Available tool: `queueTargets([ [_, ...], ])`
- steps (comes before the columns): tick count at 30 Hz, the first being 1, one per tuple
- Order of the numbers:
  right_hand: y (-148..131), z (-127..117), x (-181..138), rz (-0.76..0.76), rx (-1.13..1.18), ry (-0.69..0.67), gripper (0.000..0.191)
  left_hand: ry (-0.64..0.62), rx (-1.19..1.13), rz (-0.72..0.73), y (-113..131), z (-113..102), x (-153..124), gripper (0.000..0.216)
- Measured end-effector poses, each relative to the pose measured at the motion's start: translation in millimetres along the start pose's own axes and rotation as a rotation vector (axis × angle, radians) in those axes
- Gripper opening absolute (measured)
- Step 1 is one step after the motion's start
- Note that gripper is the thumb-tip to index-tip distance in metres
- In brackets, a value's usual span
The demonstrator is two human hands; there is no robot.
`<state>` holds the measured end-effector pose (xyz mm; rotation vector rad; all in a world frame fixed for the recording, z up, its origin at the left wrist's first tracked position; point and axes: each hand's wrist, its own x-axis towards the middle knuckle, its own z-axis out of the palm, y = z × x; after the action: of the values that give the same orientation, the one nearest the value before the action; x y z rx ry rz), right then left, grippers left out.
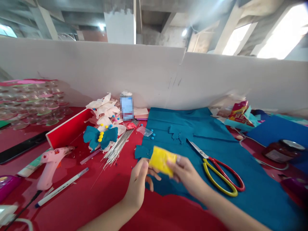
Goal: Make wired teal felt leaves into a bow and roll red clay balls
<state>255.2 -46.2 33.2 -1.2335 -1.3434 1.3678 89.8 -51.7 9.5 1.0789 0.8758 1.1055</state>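
Note:
Both my hands hold a small yellow packet just above the near edge of a teal felt sheet. My left hand pinches its left side with thumb and fingers. My right hand grips its right side, fingers closed on it. Red and yellow scissors lie on the felt just right of my right hand. Small blue beads lie on the felt beyond the packet.
A pink glue gun, a white pen and a bundle of thin wires lie on the red table at left. A teal felt bow and white paper flowers sit behind them. A jar stands at right. A white wall bounds the back.

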Motion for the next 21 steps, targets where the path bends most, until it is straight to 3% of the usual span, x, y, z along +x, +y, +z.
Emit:
queueTargets([
  [2,-14,-10,41,-0.026,-0.082,0.129,0.037,-0.041,0.005,-0.02,-2,0,4,0.049],
  [6,-32,-7,137,-0.015,-0.221,0.1,0.023,-0.146,0.159,-0.006,-8,-1,10,0.041],
  [9,-29,12,188,-0.039,-0.383,0.116,0.027,-0.098,0.261,0.082,-8,-4,13,0.031],
  [14,-14,43,220,-0.255,-0.665,0.104,0.033,0.073,0.307,0.27,-6,-7,17,0.03],
  [21,-18,81,245,-0.548,-1.016,-0.182,0.029,0.047,0.276,0.242,-6,-4,17,0.026],
])
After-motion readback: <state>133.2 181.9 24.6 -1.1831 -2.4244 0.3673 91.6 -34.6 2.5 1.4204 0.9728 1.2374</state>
